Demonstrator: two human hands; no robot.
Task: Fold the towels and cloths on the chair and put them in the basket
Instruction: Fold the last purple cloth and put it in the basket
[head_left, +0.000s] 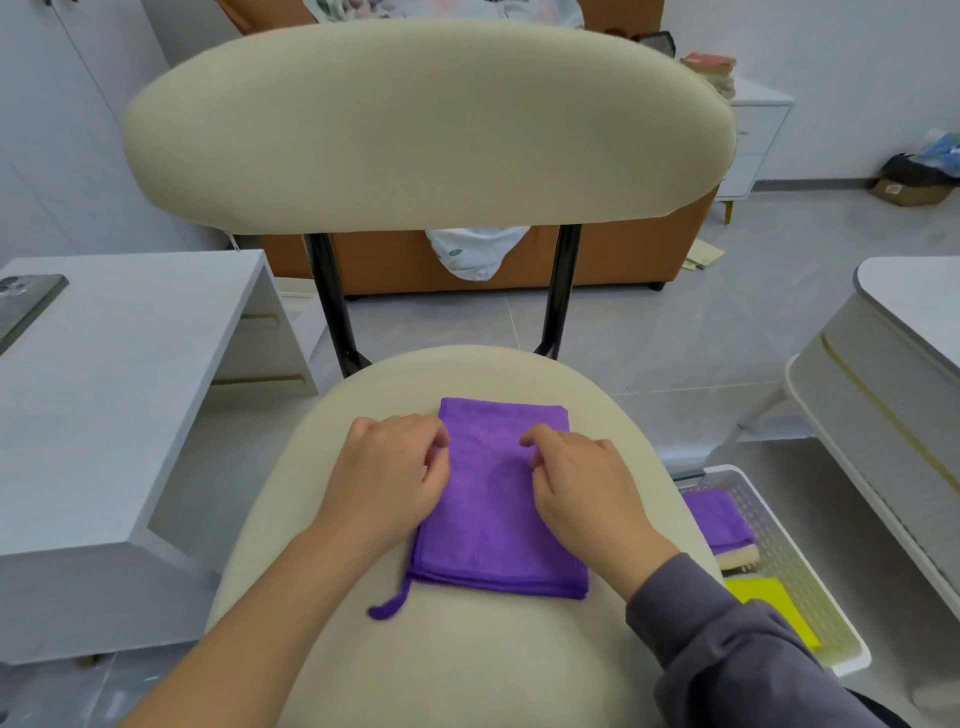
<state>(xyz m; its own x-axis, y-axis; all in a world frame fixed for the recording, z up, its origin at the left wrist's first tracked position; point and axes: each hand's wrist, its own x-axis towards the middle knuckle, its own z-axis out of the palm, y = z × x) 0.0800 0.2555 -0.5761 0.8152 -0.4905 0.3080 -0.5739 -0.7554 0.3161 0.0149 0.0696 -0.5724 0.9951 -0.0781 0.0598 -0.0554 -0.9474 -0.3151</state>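
A purple cloth (493, 519), folded into a small rectangle, lies flat in the middle of the beige chair seat (467, 654). Its hanging loop trails off the near left corner. My left hand (389, 467) rests at the cloth's left edge with loosely curled fingers. My right hand (582, 483) rests on the cloth's right side, fingers also loosely curled. Neither hand plainly grips the fabric. The white basket (795, 561) stands on the floor to the right of the chair. It holds a folded purple cloth (719, 519) and a yellow cloth (774, 608).
The chair's padded backrest (426, 130) rises straight ahead. A white table (104, 389) stands close on the left, and a white rounded cabinet (883, 395) on the right, just beyond the basket. An orange sofa sits behind the chair.
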